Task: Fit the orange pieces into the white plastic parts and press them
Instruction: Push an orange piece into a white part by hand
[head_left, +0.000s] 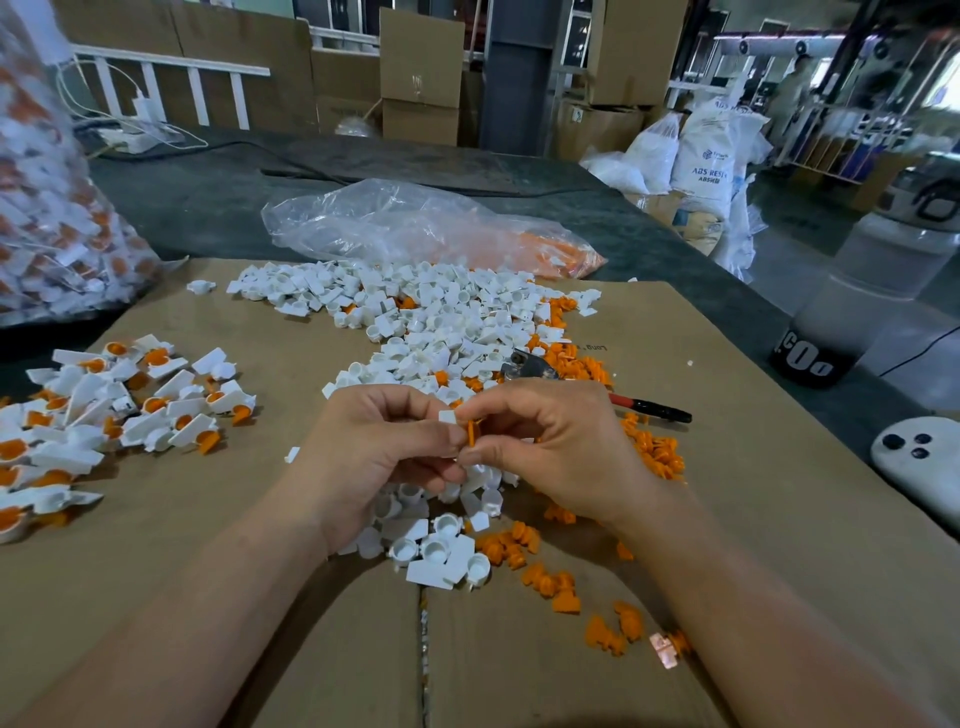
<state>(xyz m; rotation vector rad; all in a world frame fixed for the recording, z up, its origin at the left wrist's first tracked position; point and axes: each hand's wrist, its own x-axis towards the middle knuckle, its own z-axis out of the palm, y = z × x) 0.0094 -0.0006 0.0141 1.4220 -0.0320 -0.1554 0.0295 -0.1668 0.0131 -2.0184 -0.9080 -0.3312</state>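
Warehouse bkgd: cardboard boxes (421, 67), white sacks (701, 156). Dark bench (208, 197) topped w/ flat brown cardboard sheet (727, 415), seam down its middle. Clear bag (395, 223) at rear, slack, orange bits in its R end. Big bag (47, 208) at L edge, packed w/ white-and-orange units. Small moulded white parts (431, 312) heaped centre, orange pieces (654, 447) strewn R, finished pile (104, 415) L w/ bare cardboard between. Above the near heap, left hand (374, 447) fingers curl round a white part (447, 417); right hand (550, 447) fingers pinch an orange piece (471, 432) edge-on against it.
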